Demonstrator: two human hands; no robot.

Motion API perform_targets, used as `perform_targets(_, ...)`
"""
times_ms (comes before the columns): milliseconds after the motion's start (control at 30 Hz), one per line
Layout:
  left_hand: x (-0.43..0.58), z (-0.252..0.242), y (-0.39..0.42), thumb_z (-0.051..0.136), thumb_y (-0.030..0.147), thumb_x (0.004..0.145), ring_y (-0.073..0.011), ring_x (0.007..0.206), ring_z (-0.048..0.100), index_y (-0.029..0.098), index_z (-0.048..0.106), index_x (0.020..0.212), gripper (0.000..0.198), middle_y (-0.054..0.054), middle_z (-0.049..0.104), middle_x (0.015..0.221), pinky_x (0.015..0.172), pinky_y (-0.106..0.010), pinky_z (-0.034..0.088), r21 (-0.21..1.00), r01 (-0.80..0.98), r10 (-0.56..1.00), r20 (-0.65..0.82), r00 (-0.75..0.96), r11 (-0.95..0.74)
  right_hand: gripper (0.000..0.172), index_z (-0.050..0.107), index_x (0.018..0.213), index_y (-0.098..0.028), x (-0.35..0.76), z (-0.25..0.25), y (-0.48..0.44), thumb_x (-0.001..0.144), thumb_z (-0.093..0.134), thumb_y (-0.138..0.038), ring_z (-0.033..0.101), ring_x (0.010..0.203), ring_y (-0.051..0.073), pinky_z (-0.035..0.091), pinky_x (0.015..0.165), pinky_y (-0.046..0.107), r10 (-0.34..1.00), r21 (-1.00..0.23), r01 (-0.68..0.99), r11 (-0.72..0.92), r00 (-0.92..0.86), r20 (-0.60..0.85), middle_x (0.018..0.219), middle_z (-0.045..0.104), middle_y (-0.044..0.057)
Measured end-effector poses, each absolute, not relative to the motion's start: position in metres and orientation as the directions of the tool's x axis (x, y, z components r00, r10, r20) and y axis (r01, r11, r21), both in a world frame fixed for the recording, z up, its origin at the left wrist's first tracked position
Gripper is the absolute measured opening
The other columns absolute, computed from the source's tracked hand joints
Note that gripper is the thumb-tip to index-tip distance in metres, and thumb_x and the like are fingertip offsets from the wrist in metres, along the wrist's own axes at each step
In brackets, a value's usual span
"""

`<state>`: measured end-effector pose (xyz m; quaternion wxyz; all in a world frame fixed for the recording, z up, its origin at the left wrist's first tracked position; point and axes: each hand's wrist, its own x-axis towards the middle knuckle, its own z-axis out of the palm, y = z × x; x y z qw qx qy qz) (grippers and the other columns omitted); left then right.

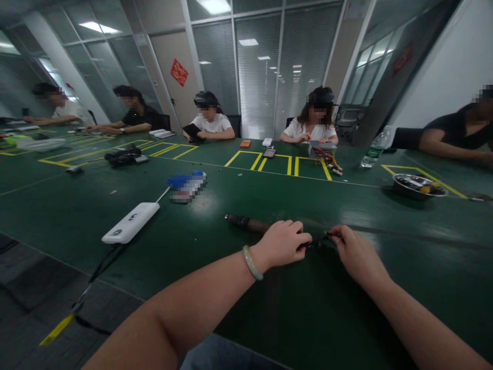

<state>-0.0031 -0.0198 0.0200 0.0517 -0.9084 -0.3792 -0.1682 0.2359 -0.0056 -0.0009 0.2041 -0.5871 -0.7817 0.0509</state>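
Observation:
A long, dark brown and black rod-like object (250, 224) with a small metal tip at its left end lies across the green table in front of me. My left hand (283, 241), with a pale bangle at the wrist, has its fingers curled round the rod's right part. Just to the right, my right hand (352, 252) pinches a thin dark piece (326, 235) at that end between thumb and fingertips. What the thin piece is, and how it joins the rod, is too small and dark to tell.
A white power bank (131, 222) with a cable and strap sits left, near the table edge. Beyond it lies a phone (188, 187) with something blue. A metal bowl (418, 194) and a water bottle (374, 149) stand right. Several people sit around the table.

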Motion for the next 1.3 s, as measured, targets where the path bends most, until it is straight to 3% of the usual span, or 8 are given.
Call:
perform_targets(233,0.0,0.022,-0.027,0.058,0.026,0.088,-0.0195,0.1,0.054,0.021,0.06,0.104,0.017,-0.005,0.057,0.111,0.082,-0.033,0.044,0.058,0.674,0.643,0.372,0.67,-0.736,0.023,0.062,0.104,-0.02,0.23,0.006,-0.02,0.091,0.045,-0.027,0.063,0.09,0.023,0.045,0.075,0.034,0.973,-0.34,0.914,0.22,-0.179,0.147,0.101,0.066,0.007)
perform_targets(533,0.006,0.016,-0.025,0.057,0.029,0.09,-0.0199,0.096,0.054,0.02,0.058,0.097,0.011,-0.004,0.058,0.101,0.08,-0.033,0.043,0.065,0.703,0.665,0.397,0.633,-0.708,0.024,0.065,0.101,-0.027,0.243,-0.003,-0.028,0.09,0.047,-0.039,0.064,0.085,0.022,0.048,0.074,0.033,0.961,-0.391,0.882,0.264,-0.205,0.187,0.097,0.068,0.001)
perform_targets(967,0.004,0.015,-0.023,0.053,0.029,0.09,-0.0191,0.096,0.054,0.019,0.06,0.094,0.012,-0.005,0.06,0.1,0.079,-0.032,0.046,0.056,0.68,0.644,0.384,0.661,-0.731,0.023,0.07,0.098,-0.026,0.236,0.002,-0.029,0.088,0.051,-0.035,0.064,0.087,0.021,0.049,0.076,0.032,0.936,-0.368,0.864,0.345,-0.283,0.211,0.101,0.068,0.002)
perform_targets(1300,0.001,0.016,-0.017,0.057,0.028,0.089,-0.0168,0.096,0.054,0.02,0.062,0.095,0.011,-0.002,0.062,0.099,0.084,-0.029,0.046,0.128,0.624,0.619,0.381,0.687,-0.771,0.019,0.068,0.095,-0.025,0.236,0.002,-0.029,0.088,0.052,-0.033,0.063,0.085,0.019,0.049,0.073,0.031,0.912,-0.403,0.819,0.409,-0.355,0.203,0.099,0.067,0.001)
